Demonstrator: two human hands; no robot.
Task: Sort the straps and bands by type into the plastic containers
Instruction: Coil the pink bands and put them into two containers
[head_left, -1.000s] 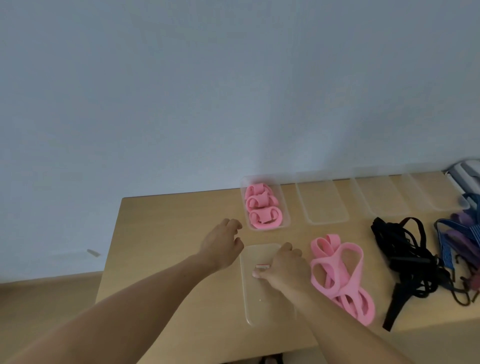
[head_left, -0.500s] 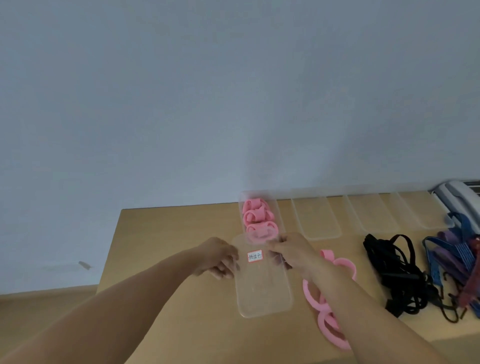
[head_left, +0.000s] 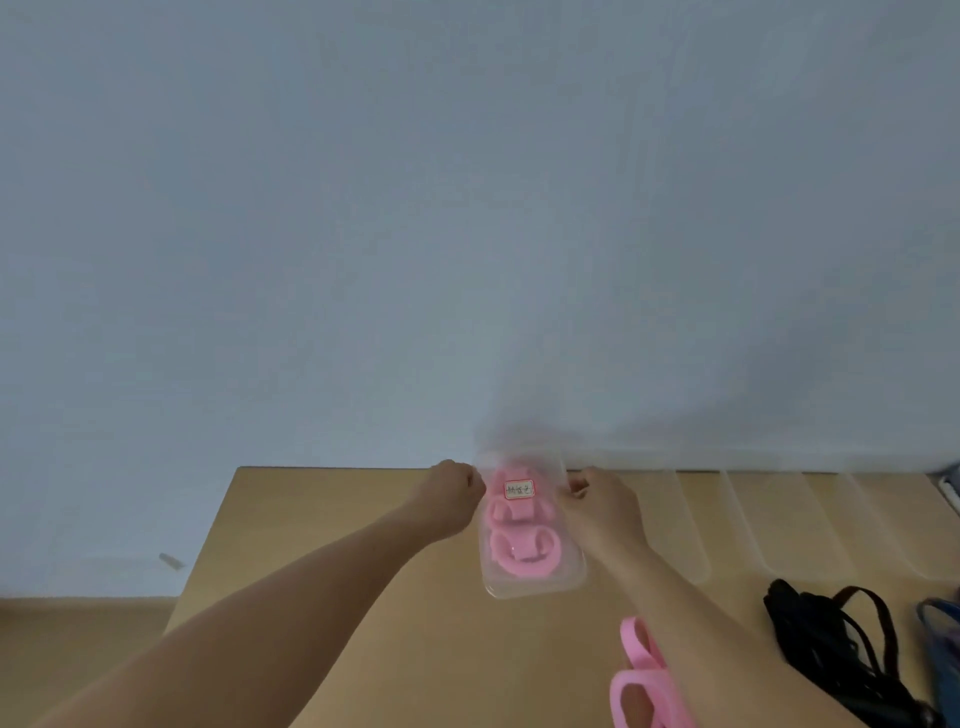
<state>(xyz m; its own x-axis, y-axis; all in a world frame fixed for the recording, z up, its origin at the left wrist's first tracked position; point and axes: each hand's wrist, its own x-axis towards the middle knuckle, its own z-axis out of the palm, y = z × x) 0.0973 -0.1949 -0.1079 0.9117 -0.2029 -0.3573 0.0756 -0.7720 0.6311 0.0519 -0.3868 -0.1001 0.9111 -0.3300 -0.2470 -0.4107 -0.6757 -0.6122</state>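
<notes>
I'm shifting the clear labelled plastic lid (head_left: 532, 582) forward onto the pink-band container (head_left: 489, 545), left hand (head_left: 451, 498) and right hand (head_left: 602, 506) pinching its sides, closing that type.

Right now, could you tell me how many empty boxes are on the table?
3 empty boxes, in a row along the wall right of the lid on the pink-band box: one beside the right hand, one in the middle, one farthest right. More may be cut off.
</notes>
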